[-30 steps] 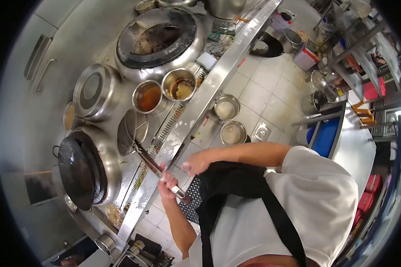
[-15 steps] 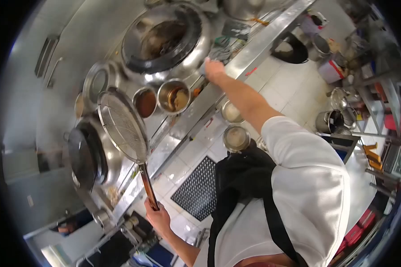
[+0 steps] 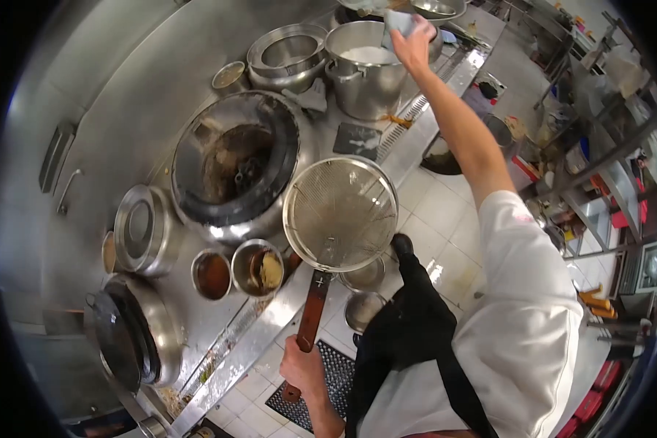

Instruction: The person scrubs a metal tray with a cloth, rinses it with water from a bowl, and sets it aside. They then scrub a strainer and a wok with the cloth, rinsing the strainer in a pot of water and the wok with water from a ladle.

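Note:
My left hand (image 3: 303, 367) is closed around the wooden handle of a large round mesh strainer (image 3: 341, 215). The strainer is held face up over the front edge of the stove counter, in front of the open wok burner. My right hand (image 3: 414, 45) reaches far forward, closed on a folded pale blue-grey cloth (image 3: 397, 29). The cloth is at the rim of a tall steel stockpot (image 3: 369, 91) with something white inside.
A wok burner (image 3: 241, 157) with a blackened ring lies left of the strainer. Two steel containers with brown sauces, one a sauce pot (image 3: 258, 269), stand near the counter edge. A blackened wok (image 3: 117, 339) rests at lower left. A perforated black mat (image 3: 317, 379) lies on the floor.
My right hand with the cloth has moved forward from beside the burner to the stockpot. The strainer in my left hand has swung right and turned face up. My view has shifted forward.

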Tool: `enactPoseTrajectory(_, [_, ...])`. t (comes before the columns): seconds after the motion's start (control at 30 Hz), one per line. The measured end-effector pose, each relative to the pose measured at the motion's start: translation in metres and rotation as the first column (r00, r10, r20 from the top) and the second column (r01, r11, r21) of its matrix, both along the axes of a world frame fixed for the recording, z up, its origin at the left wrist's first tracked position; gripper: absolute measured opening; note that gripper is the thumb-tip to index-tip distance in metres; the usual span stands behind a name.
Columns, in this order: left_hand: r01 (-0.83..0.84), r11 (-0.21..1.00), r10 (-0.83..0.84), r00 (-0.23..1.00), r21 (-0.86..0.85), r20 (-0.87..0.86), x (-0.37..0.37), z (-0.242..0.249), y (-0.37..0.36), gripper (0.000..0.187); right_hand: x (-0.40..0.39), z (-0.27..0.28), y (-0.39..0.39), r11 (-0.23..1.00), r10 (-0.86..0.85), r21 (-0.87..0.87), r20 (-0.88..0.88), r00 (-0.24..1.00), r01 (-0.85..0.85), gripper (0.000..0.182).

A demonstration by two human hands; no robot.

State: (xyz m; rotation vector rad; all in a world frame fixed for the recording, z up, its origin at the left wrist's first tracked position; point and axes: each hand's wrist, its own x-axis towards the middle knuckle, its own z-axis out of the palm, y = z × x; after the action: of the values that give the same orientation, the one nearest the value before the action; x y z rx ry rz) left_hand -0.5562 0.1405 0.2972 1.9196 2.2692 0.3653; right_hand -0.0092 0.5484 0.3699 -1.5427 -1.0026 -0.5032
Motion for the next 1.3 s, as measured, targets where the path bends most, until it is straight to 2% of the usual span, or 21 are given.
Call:
enactPoseTrajectory(0.07, [-0.008, 0.999, 0.007, 1.0, -0.037, -0.026, 0.056, -0.02, 0.042, 0.017, 0.049, -0.006, 0.068, 0.997, 0.049, -0.051, -0.078, 0.996, -0.053, 0.069])
enactPoseTrajectory(0.17, [-0.117, 0.978, 0.099, 0.989, -0.172, -0.114, 0.124, -0.031, 0.078, 0.017, 0.11, -0.074, 0.165, 0.744, 0.373, -0.575, -0.064, 0.926, -0.34, 0.057])
enactPoseTrajectory(0.23, [-0.187, 0.943, 0.169, 0.982, -0.276, -0.089, 0.157, -0.038, 0.097, 0.022, 0.106, -0.112, 0.201, 0.041, 0.722, -0.999, 0.035, 0.691, 0.008, 0.044])
enactPoseTrajectory(0.3, [-0.192, 0.916, 0.17, 0.981, -0.352, -0.093, 0.192, -0.027, 0.122, 0.03, 0.094, -0.134, 0.197, -0.116, 0.689, -0.993, -0.093, 0.719, -0.018, 0.038])
enactPoseTrajectory(0.4, [-0.068, 0.897, 0.138, 0.982, -0.437, 0.13, 0.208, -0.034, 0.155, 0.044, 0.091, -0.176, 0.241, -0.341, 0.882, -0.937, -0.291, 0.371, 0.074, 0.028])
enactPoseTrajectory(0.43, [0.002, 0.825, 0.285, 0.862, -0.565, 0.418, 0.207, -0.041, 0.163, 0.043, 0.069, -0.163, 0.229, -0.539, 0.563, -0.824, -0.507, 0.653, -0.175, 0.027])
enactPoseTrajectory(0.47, [0.124, 0.757, 0.433, 0.64, -0.642, 0.635, 0.205, -0.043, 0.171, 0.043, 0.062, -0.148, 0.22, -0.558, 0.593, -0.829, -0.433, 0.679, -0.042, 0.028])
enactPoseTrajectory(0.5, [0.104, 0.761, 0.449, 0.627, -0.64, 0.636, 0.209, -0.041, 0.183, 0.043, 0.056, -0.133, 0.211, -0.573, 0.627, -0.814, -0.363, 0.69, 0.093, 0.029])
enactPoseTrajectory(0.57, [0.376, 0.547, 0.731, 0.222, -0.748, 0.646, 0.216, -0.036, 0.194, 0.043, 0.074, -0.124, 0.206, -0.233, 0.96, -0.786, -0.091, 0.266, 0.572, 0.032])
enactPoseTrajectory(0.67, [0.426, 0.601, 0.583, 0.345, -0.676, 0.735, 0.221, -0.046, 0.196, 0.039, 0.103, -0.102, 0.2, -0.388, 0.874, -0.777, -0.14, 0.465, 0.496, 0.054])
enactPoseTrajectory(0.73, [0.382, 0.64, 0.5, 0.452, -0.667, 0.739, 0.214, -0.05, 0.187, 0.037, 0.1, -0.056, 0.15, -0.231, 0.606, -0.764, -0.598, 0.525, -0.603, 0.04])
enactPoseTrajectory(0.8, [0.322, 0.693, 0.422, 0.544, -0.645, 0.725, 0.213, -0.041, 0.18, 0.035, 0.073, 0.014, 0.126, -0.201, 0.63, -0.612, -0.679, 0.377, -0.765, 0.049])
enactPoseTrajectory(0.87, [0.188, 0.813, 0.298, 0.679, -0.551, 0.67, 0.219, -0.003, 0.168, 0.028, 0.04, 0.026, 0.087, -0.201, 0.651, -0.641, -0.653, 0.388, -0.741, 0.054])
enactPoseTrajectory(0.9, [0.182, 0.801, 0.382, 0.578, -0.57, 0.721, 0.216, 0.004, 0.163, 0.028, 0.02, 0.036, 0.062, -0.191, 0.67, -0.668, -0.624, 0.401, -0.719, 0.059])
enactPoseTrajectory(0.93, [0.18, 0.812, 0.371, 0.574, -0.555, 0.73, 0.217, 0.012, 0.157, 0.028, -0.016, 0.045, 0.02, -0.035, 0.825, -0.82, -0.347, 0.447, -0.572, 0.066])
enactPoseTrajectory(1.0, [0.136, 0.834, 0.42, 0.474, -0.535, 0.774, 0.21, 0.029, 0.141, 0.027, -0.048, -0.071, 0.025, -0.221, 0.881, -0.701, -0.441, 0.169, -0.679, 0.069])
enactPoseTrajectory(1.03, [0.119, 0.824, 0.479, 0.375, -0.554, 0.793, 0.207, 0.029, 0.136, 0.025, -0.078, -0.092, 0.028, -0.175, 0.824, -0.733, -0.474, 0.309, -0.658, 0.061])
enactPoseTrajectory(1.1, [0.106, 0.842, 0.457, 0.379, -0.529, 0.805, 0.213, 0.049, 0.126, 0.023, -0.123, -0.121, 0.043, 0.184, 0.603, -0.632, -0.532, 0.594, -0.753, 0.047])
enactPoseTrajectory(1.2, [0.068, 0.876, 0.422, 0.374, -0.478, 0.826, 0.217, 0.067, 0.114, 0.017, -0.206, -0.155, 0.028, 0.514, 0.802, -0.178, -0.249, 0.544, -0.839, 0.031])
enactPoseTrajectory(1.23, [0.072, 0.882, 0.434, 0.265, -0.467, 0.861, 0.217, 0.079, 0.105, 0.016, -0.209, -0.135, 0.006, 0.278, 0.898, -0.235, -0.281, 0.339, -0.931, 0.031])
enactPoseTrajectory(1.3, [0.079, 0.884, 0.447, 0.142, -0.46, 0.883, 0.207, 0.095, 0.083, 0.015, -0.185, -0.116, -0.019, 0.196, 0.975, -0.489, 0.007, 0.221, -0.85, 0.022])
